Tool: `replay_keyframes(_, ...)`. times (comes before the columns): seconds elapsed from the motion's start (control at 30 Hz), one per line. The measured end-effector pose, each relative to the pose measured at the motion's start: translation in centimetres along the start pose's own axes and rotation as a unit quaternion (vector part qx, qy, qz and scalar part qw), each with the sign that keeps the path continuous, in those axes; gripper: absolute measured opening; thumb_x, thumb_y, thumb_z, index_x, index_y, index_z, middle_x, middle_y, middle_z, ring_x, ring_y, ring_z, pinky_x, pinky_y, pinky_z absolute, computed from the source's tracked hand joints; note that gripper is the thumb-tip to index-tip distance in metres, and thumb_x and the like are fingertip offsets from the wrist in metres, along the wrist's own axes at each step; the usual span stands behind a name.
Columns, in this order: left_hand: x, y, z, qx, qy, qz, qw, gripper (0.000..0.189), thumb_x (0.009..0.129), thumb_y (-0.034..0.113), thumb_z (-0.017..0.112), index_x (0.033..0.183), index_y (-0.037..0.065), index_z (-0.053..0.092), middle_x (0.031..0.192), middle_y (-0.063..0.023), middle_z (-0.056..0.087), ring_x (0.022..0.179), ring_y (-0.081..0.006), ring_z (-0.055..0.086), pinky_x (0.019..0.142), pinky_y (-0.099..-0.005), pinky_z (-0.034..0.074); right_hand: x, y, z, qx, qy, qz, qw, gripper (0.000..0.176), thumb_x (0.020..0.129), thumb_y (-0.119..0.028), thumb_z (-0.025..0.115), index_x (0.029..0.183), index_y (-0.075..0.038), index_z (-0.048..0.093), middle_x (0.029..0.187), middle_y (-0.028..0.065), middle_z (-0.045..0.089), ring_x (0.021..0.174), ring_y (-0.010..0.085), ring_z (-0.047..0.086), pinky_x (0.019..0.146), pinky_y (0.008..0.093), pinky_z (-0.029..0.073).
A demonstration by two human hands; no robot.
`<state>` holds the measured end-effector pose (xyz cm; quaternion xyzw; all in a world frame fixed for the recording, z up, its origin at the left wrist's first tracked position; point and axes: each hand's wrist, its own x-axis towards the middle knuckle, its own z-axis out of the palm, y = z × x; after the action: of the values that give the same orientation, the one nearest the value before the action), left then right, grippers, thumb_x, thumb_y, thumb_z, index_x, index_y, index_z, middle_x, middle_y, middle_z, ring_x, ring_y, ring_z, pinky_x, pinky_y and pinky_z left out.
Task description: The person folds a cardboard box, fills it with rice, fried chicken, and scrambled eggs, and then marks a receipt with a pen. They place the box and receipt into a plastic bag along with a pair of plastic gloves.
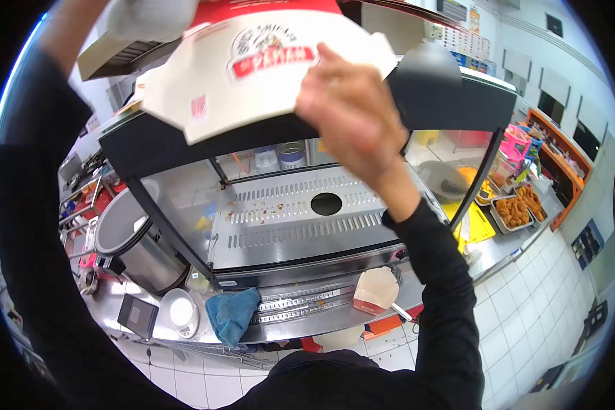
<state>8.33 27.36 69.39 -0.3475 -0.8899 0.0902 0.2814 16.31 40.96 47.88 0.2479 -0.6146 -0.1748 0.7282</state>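
A flat white and red cardboard food box [253, 92] with printed lettering fills the top of the view, in front of the dark upper frame of a display warmer [458, 102]. My right hand [352, 106], blurred by motion, overlaps the box's right side, its fingers bent against the printed face. My left forearm [65, 34] rises past the top left edge, so the left hand is out of sight. Below, the warmer's slotted metal tray [280, 236] has a round hole and scattered crumbs. A small open white and red carton [377, 287] lies on the ledge in front.
A blue cloth [232, 314] and a round white scale [180, 312] lie at the front left. Behind them stands a large steel pot [140, 253]. To the right are trays of fried chicken [512, 212] and a yellow board [480, 225].
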Motion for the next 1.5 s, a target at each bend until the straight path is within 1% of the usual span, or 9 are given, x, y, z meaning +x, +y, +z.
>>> replay_keyframes(0.13,6.6,-4.7,5.7,-0.076,0.277,0.246,0.926,0.054,0.074,0.049,0.072,0.085,-0.003,0.067,0.081,-0.0198,0.067,0.072,-0.0247,0.063,0.068,-0.0365,0.048,-2.5,-3.2,0.9,0.006,0.066,0.042,0.997,0.027,0.066,-0.003,0.071,0.087,-0.019,0.062,0.075,0.0009,0.045,0.081,0.0193,0.057,0.097,0.0579,0.046)
replay_keyframes(0.27,6.2,-3.5,7.1,-0.137,0.317,0.220,0.912,0.048,0.075,0.044,0.068,0.068,-0.003,0.066,0.067,-0.0174,0.066,0.055,-0.0236,0.062,0.057,-0.0356,0.049,-2.7,-4.6,1.3,-0.073,0.090,0.033,0.993,0.024,0.067,-0.004,0.067,0.086,-0.018,0.061,0.076,0.0008,0.042,0.082,0.0181,0.056,0.100,0.0620,0.042)
replay_keyframes(0.4,9.3,-6.7,8.2,-0.169,0.260,0.224,0.924,0.055,0.073,0.045,0.072,0.094,-0.006,0.066,0.099,-0.0229,0.065,0.089,-0.0276,0.064,0.077,-0.0365,0.049,-6.1,-5.6,0.1,-0.052,0.100,0.095,0.989,0.028,0.069,0.002,0.068,0.090,-0.016,0.060,0.082,0.0029,0.046,0.087,0.0209,0.056,0.101,0.0638,0.039)
replay_keyframes(0.9,4.3,-8.9,14.1,-0.289,0.334,0.199,0.875,0.045,0.095,0.039,0.051,0.123,0.004,0.061,0.122,-0.0155,0.062,0.115,-0.0268,0.056,0.098,-0.0342,0.040,-5.7,-9.9,-5.8,-0.253,0.097,0.290,0.918,0.047,0.075,-0.012,0.070,0.116,-0.016,0.048,0.132,0.0193,0.055,0.108,0.0324,0.051,0.092,0.0386,0.042)
replay_keyframes(0.97,-0.7,-6.6,15.6,-0.392,0.351,0.199,0.827,0.046,0.099,0.036,0.043,0.122,-0.001,0.060,0.124,-0.0140,0.061,0.114,-0.0228,0.056,0.096,-0.0334,0.042,-5.1,-10.7,-8.2,-0.178,0.236,0.294,0.909,0.050,0.077,-0.009,0.069,0.120,-0.011,0.044,0.131,0.0212,0.055,0.112,0.0376,0.054,0.093,0.0405,0.044)
replay_keyframes(1.1,-10.7,2.4,18.3,-0.590,0.330,0.201,0.709,0.048,0.102,0.034,0.036,0.109,-0.006,0.063,0.103,-0.0170,0.065,0.090,-0.0201,0.061,0.080,-0.0308,0.049,-6.2,-13.7,-16.6,-0.178,0.200,0.425,0.865,0.053,0.078,0.003,0.060,0.126,-0.007,0.038,0.127,0.0200,0.057,0.116,0.0372,0.057,0.094,0.0395,0.048)
replay_keyframes(1.23,-19.0,17.7,15.8,-0.665,0.146,0.432,0.592,0.031,0.091,0.024,0.054,0.082,-0.003,0.067,0.076,-0.0166,0.066,0.068,-0.0214,0.064,0.061,-0.0303,0.048,-4.9,-17.1,-29.3,-0.254,-0.188,0.602,0.734,0.056,0.073,0.008,0.043,0.127,-0.008,0.038,0.115,0.0176,0.062,0.101,0.0347,0.062,0.081,0.0428,0.052)
replay_keyframes(1.33,-22.6,30.7,16.6,-0.545,0.053,0.564,0.618,0.013,0.081,0.018,0.065,0.079,0.006,0.069,0.075,-0.0125,0.068,0.066,-0.0298,0.065,0.060,-0.0351,0.050,-5.3,-18.1,-36.9,-0.215,-0.332,0.707,0.587,0.055,0.073,0.003,0.045,0.125,-0.014,0.040,0.089,0.0184,0.064,0.078,0.0400,0.062,0.068,0.0495,0.048)
replay_keyframes(1.5,-30.6,49.5,20.9,-0.319,-0.054,0.791,0.520,0.034,0.083,0.041,0.061,0.073,0.011,0.071,0.070,-0.0135,0.066,0.064,-0.0304,0.065,0.061,-0.0413,0.051,-9.6,-19.8,-49.3,-0.139,-0.406,0.754,0.498,0.054,0.075,0.003,0.045,0.126,-0.014,0.040,0.090,0.0184,0.063,0.076,0.0396,0.061,0.067,0.0493,0.046)
